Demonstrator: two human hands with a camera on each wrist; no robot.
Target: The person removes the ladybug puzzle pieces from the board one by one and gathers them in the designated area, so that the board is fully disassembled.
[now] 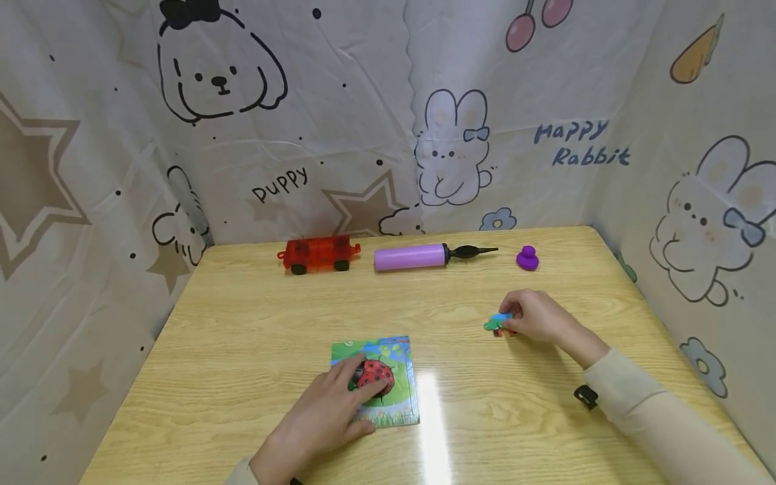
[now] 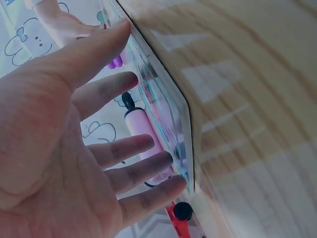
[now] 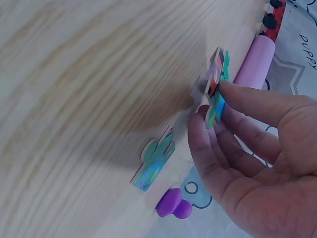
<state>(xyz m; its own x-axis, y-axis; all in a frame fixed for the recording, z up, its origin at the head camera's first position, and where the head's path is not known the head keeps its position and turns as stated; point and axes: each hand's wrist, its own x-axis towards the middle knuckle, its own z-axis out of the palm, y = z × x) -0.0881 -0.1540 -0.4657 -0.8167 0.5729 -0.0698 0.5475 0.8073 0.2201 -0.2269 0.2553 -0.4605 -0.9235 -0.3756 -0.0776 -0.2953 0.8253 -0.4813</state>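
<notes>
A square puzzle board (image 1: 405, 394) with a red ladybug picture lies flat on the table. My left hand (image 1: 321, 404) rests on its left part, fingers spread and fairly straight; in the left wrist view the fingertips meet the board's face (image 2: 171, 119). To the right, my right hand (image 1: 536, 316) pinches a small puzzle piece (image 3: 216, 96) in green, blue and red between thumb and fingers, tilted up close over the table. A second green-and-blue piece (image 3: 156, 161) lies on the table beside that hand.
Along the table's back edge stand a red toy car (image 1: 318, 254), a purple hand pump (image 1: 412, 257) with a black nozzle and a small purple knobbed toy (image 1: 527, 258). Printed curtains (image 1: 351, 135) enclose the table at the back and sides.
</notes>
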